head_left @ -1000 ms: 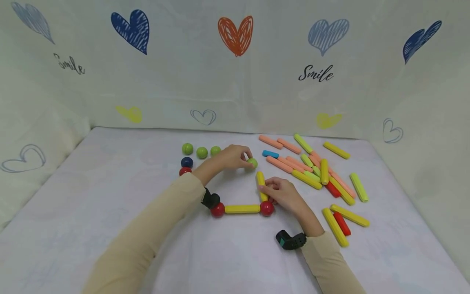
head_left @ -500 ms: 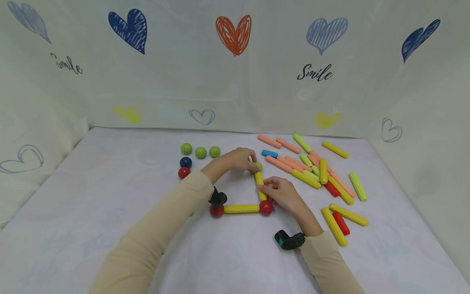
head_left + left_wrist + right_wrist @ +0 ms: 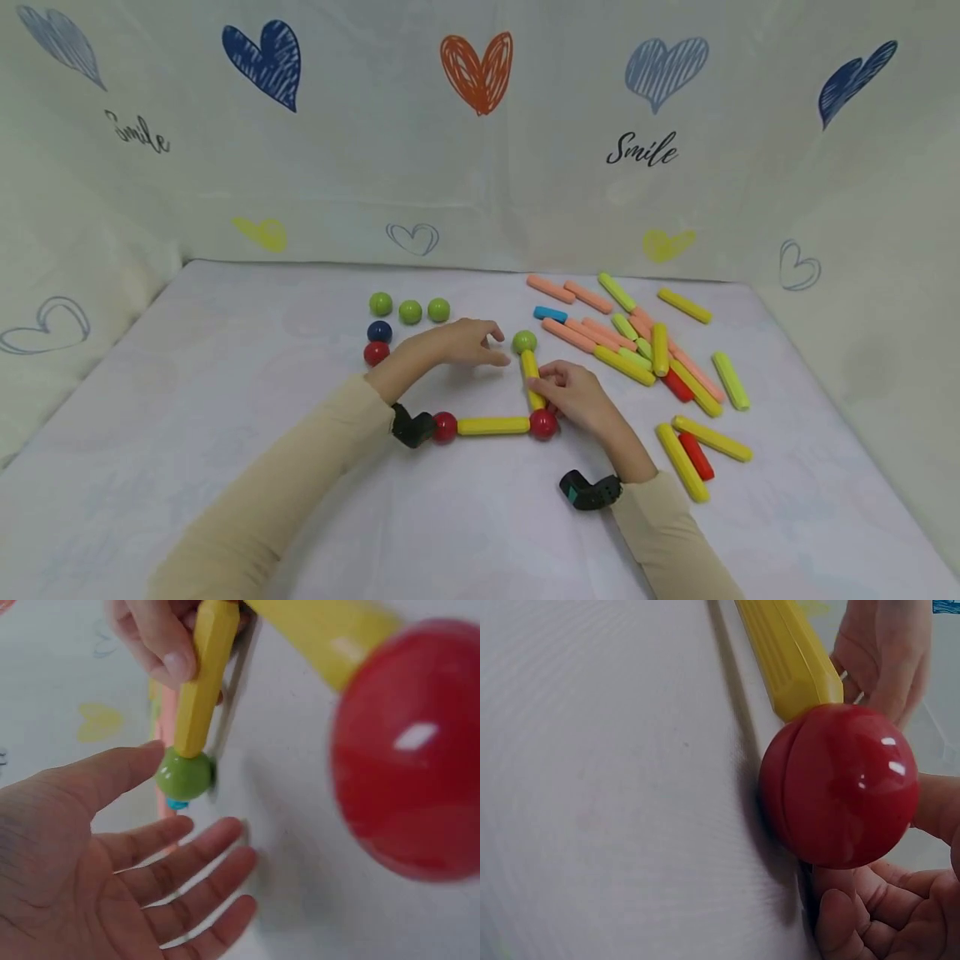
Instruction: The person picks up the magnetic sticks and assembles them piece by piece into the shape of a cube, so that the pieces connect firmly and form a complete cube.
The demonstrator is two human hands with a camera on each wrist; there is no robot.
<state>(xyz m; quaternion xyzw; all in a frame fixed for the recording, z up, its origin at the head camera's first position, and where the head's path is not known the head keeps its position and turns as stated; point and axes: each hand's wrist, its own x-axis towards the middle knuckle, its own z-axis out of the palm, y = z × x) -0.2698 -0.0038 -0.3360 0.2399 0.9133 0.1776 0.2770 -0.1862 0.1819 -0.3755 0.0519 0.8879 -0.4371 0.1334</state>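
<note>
Head view shows a yellow stick [image 3: 528, 364] on the white table [image 3: 465, 533], a green ball [image 3: 525, 342] at its far end and a red ball [image 3: 543, 424] at its near end; the right hand [image 3: 576, 396] pinches this stick. From that ball a second yellow stick [image 3: 493, 427] runs left to another red ball [image 3: 445, 427]. Left of the green ball, the left hand [image 3: 467, 342] has its thumb and fingers spread wide. Farther left sit three green balls [image 3: 410, 312], a dark blue ball [image 3: 379, 332] and a third red ball [image 3: 377, 353]; loose coloured sticks [image 3: 625, 365] lie to the right.
</note>
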